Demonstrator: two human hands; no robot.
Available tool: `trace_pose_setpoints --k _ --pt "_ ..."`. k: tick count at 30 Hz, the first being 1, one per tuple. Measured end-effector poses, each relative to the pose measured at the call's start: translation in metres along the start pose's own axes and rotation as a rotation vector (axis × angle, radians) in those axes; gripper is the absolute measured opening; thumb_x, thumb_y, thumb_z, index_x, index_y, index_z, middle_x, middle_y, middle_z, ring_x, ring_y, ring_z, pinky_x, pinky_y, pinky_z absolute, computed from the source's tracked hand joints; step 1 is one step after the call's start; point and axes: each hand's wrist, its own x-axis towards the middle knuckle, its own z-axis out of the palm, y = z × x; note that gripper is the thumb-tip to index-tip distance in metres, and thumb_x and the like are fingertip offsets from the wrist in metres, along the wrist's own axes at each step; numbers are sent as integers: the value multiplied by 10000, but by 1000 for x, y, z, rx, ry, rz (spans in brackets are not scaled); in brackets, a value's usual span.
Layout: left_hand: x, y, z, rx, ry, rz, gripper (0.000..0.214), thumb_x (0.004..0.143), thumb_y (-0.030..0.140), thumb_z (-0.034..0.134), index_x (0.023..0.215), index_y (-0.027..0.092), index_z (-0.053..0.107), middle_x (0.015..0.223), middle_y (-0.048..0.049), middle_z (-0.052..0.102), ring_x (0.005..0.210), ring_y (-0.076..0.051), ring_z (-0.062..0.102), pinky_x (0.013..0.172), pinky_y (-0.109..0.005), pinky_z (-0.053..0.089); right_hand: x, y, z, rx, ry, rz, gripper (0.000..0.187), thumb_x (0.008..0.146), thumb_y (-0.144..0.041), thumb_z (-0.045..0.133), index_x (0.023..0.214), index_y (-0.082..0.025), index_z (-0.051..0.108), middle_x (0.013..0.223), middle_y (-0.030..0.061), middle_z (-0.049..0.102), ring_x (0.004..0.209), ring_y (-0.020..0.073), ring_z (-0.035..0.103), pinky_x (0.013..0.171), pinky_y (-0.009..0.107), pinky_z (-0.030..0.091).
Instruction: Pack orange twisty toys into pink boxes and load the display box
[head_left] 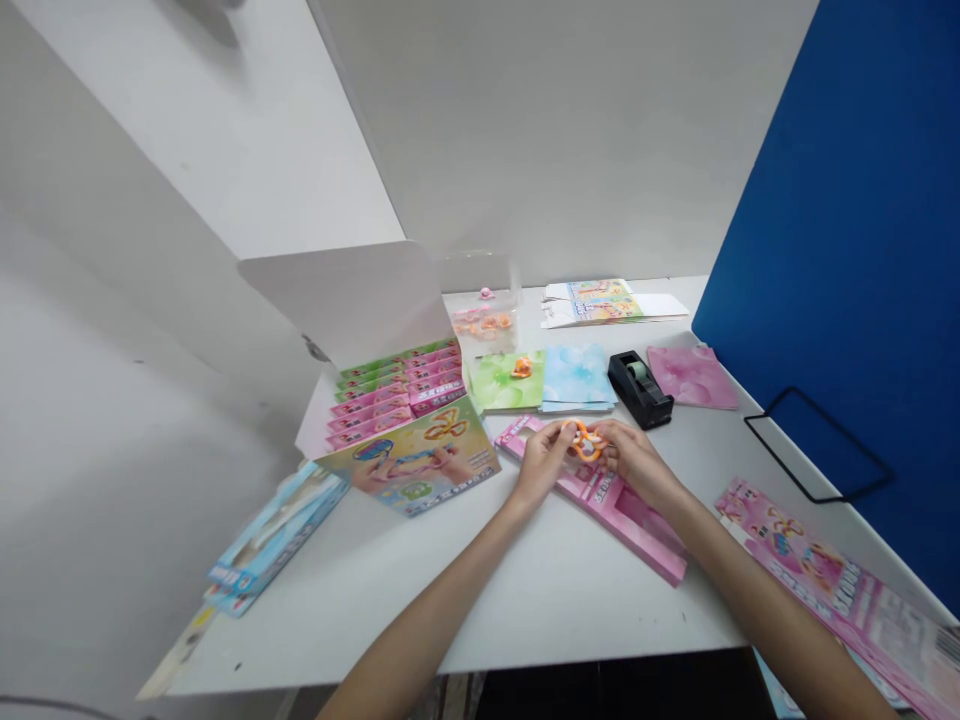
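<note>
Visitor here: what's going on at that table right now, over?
Left hand, right hand both on orange plastic loop. Pink card packaging underneath, not blocking.

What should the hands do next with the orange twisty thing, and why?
I think they should gently lower the orange plastic toy onto the pink card. The left hand and right hand are both holding it up, and that card lies flat right underneath, so it looks like the closest place to set it.

tape dispenser point(639, 390) ahead, blue partition point(840, 250) right
</note>
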Motion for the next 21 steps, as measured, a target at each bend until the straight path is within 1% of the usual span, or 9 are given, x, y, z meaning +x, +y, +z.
trace_pose_setpoints --k 5,8,12,14,18,21 --pt "0 -6 -1 -77 1 -57 486 693 615 697 803 144 658 674 -12 641 627 -134 586 614 -233 466 0 -3 -3 48 -91 68 313 669 -427 784 827 -177 684 636 -15 646 500 92 517 470 215 363" --pt "0 -9 -1 -146 -15 -82 487 693 633 686 749 156 604 662 7 601 614 -120 565 601 -223 460 1 -1 -5 44 -134 51 346 685 -461 796 838 -175 677 655 -10 648 518 88 524 469 209 348" --pt "-1 -7 -1 -125 -54 -135 493 675 633 705 704 172 533 614 33 549 546 -105 535 522 -211 433 0 4 -7 42 -175 29 380 682 -510 802 785 -180 645 637 -21 632 492 71 499 462 203 342" --pt "-2 -5 -1 -133 -52 -148 477 679 611 715 709 175 524 614 37 549 535 -106 541 512 -212 432 0 4 -7 64 -191 16 391 665 -515 815 767 -188 629 636 -28 626 492 71 502 468 202 358" --pt "-1 -6 -2 -174 -21 -104 429 703 562 721 714 175 537 619 33 570 554 -107 561 557 -217 450 -2 2 -7 98 -270 -5 378 656 -498 830 780 -194 642 720 -7 659 595 108 585 550 226 451" --pt "-1 -6 -2 -185 13 -66 420 701 555 727 713 175 549 606 36 573 564 -106 566 583 -216 456 -2 -1 -7 97 -262 -4 352 645 -467 845 746 -188 657 733 3 665 613 116 592 575 242 477"
